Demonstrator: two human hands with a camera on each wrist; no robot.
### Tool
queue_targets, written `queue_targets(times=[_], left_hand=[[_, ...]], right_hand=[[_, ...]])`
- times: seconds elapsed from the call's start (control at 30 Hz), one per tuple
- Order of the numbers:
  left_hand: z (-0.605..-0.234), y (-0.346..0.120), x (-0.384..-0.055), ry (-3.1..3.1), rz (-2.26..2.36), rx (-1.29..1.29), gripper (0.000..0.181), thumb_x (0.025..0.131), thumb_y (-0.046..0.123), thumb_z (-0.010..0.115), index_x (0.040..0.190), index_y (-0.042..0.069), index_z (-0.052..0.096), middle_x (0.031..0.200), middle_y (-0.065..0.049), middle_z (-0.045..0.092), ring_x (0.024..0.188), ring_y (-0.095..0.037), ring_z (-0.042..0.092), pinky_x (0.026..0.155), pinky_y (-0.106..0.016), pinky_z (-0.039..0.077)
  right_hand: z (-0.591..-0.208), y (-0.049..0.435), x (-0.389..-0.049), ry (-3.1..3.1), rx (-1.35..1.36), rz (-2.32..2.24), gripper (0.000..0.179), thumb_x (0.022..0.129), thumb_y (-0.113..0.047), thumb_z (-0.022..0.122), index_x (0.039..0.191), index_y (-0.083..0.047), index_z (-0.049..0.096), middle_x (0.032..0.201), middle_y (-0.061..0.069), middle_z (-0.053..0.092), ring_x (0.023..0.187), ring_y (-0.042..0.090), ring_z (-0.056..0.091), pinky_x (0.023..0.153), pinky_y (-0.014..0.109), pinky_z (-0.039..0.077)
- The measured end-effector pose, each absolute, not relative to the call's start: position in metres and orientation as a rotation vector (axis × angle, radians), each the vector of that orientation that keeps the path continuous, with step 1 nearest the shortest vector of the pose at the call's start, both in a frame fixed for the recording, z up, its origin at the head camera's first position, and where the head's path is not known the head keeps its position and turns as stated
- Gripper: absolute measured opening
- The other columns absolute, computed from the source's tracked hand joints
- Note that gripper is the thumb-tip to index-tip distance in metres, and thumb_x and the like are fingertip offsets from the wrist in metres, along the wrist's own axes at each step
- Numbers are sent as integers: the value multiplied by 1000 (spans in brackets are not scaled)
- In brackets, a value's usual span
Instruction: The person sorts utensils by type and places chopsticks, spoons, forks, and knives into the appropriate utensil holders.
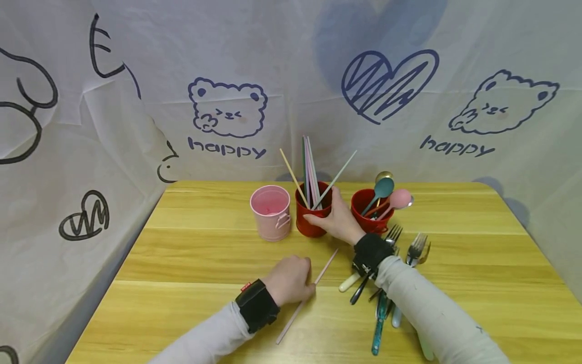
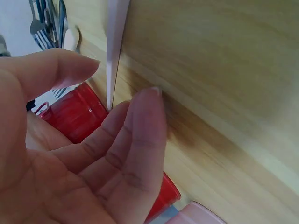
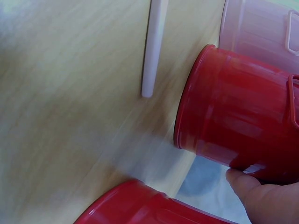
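Observation:
My left hand [image 1: 291, 280] is over a pink chopstick [image 1: 291, 323] that lies slanted on the table. The left wrist view shows its thumb and bent fingers apart, with the chopstick [image 2: 114, 51] seen beyond the gap. At the back, my right hand [image 1: 338, 217] holds a red bucket [image 1: 309, 230] by its right side, thumb across the front. Its fingertip touches the bucket's wall [image 3: 233, 116] in the right wrist view. Several chopsticks [image 1: 310, 172] in pale colours stand in that bucket, a yellow one leaning left and a pale green one leaning right.
Left of the held bucket stands a pink bucket [image 1: 273, 227]. On the right, another red bucket [image 1: 364, 194] contains several spoons [image 1: 384, 187]. Loose forks [image 1: 416, 247] and other cutlery lie beneath the right forearm. A white cloth with drawings [image 1: 300, 76] hangs behind the wooden table [image 1: 182, 263].

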State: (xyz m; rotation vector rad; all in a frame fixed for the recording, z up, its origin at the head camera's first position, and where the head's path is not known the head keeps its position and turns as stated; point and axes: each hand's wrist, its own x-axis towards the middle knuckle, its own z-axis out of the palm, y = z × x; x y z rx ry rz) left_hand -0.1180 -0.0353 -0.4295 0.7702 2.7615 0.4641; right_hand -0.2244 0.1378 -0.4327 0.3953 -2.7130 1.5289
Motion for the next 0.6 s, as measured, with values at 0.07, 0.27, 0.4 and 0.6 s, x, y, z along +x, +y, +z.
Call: queue_targets(times=[0.07,0.27,0.4,0.6], left_hand=[[-430,-34,-117,2763,441,762,23,82,24,77,78,10,59,65,2,55,58,-11,51,53,-24,43],[-432,-30,-113,2799,376,765,21,78,20,76,74,12,57,64,2,55,57,-12,53,51,-25,44],[-431,-26,-110,2824,361,757,20,76,18,75,74,13,57,64,2,55,56,-14,55,48,-26,43],[-432,-23,-108,2838,354,765,21,76,19,75,73,13,55,62,3,53,54,-13,54,47,-26,43]], right_hand=[[-432,138,-224,-2713,396,1533,83,83,-27,83,144,-3,30,138,20,51,127,35,54,113,51,46],[-430,138,-223,-2717,395,1550,82,84,-26,82,144,-4,30,139,20,51,127,35,53,114,51,45],[-430,138,-223,-2722,395,1551,82,84,-26,81,144,-4,29,140,19,50,128,34,52,114,51,45],[-430,138,-223,-2717,398,1560,82,84,-26,81,144,-4,30,139,19,50,128,35,52,114,51,44]])
